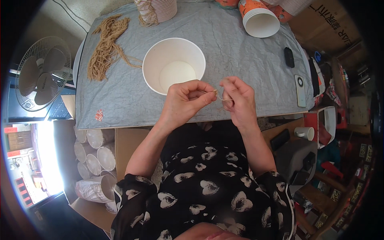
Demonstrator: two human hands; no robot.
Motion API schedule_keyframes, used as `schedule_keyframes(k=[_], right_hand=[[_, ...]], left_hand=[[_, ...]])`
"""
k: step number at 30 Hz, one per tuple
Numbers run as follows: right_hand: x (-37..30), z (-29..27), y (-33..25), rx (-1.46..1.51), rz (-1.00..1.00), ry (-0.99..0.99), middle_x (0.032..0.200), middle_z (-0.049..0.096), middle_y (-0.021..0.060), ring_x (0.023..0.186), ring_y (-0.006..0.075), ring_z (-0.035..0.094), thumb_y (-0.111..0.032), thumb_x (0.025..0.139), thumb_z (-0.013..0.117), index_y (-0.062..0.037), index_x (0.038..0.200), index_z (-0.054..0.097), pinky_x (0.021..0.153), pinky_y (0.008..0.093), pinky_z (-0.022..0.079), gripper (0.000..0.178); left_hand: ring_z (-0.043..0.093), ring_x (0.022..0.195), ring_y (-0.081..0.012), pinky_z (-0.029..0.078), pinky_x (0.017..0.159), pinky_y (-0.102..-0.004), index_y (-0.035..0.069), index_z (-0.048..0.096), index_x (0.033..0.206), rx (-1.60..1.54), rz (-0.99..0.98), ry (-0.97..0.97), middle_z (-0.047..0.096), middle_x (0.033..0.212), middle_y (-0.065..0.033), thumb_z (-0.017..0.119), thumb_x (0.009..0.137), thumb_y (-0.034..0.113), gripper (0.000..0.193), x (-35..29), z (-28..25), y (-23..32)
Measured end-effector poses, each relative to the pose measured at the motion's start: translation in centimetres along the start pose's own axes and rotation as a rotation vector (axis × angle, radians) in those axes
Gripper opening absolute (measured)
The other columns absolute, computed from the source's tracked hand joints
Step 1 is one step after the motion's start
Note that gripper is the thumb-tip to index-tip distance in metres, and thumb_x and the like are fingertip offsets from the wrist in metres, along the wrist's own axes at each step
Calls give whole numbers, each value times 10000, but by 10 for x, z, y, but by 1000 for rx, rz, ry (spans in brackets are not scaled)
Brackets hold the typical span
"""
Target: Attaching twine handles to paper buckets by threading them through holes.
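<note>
Close in front of me, just past the table's near edge, my left hand pinches a thin tan string between thumb and fingertips. A small knot or loop of it shows at those fingertips. My right hand is closed on the same string, its fingers curled, and a short slack length runs between the two hands. Right behind my left hand stands a white paper bucket, its open mouth toward me and nothing visible inside. A bundle of tan twine strands lies left of the bucket, one strand trailing to its side.
A grey cloth covers the table. Stacked paper buckets and orange-printed buckets stand at the back. A phone and a black case lie at right. Wrapped cups fill a carton below left; a fan stands beyond.
</note>
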State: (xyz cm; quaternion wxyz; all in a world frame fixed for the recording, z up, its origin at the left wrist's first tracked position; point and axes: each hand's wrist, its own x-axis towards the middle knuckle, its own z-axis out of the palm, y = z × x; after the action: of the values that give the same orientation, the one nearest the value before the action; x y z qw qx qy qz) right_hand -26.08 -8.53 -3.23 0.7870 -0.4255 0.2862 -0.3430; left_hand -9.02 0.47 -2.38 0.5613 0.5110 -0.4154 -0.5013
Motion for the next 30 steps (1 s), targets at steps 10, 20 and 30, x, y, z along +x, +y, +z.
schedule_keyframes(k=[10,20,30], right_hand=[[-4,0,-7,-219,25,-115,687,648,-15,507,3,402,-114,951,688,11,1080,686,444,185,274,180],[0,-4,-16,-504,-4,-216,710,661,-20,520,-3,429,-98,951,699,6,1065,699,446,167,319,155],[2,-2,-8,-292,26,-210,677,538,-39,543,20,410,-93,979,630,15,1088,653,478,184,322,155]], left_hand=[[728,904,-154,601,777,-241,-46,658,984,-142,-40,4,725,962,-111,709,916,-19,89,0,-1,8],[734,854,-145,599,755,-240,-23,623,937,-29,-60,-5,725,896,-93,733,890,-31,120,-4,-4,13],[737,862,-145,588,773,-232,2,558,1067,-49,-38,7,739,906,-88,735,896,-15,247,-5,-4,10]])
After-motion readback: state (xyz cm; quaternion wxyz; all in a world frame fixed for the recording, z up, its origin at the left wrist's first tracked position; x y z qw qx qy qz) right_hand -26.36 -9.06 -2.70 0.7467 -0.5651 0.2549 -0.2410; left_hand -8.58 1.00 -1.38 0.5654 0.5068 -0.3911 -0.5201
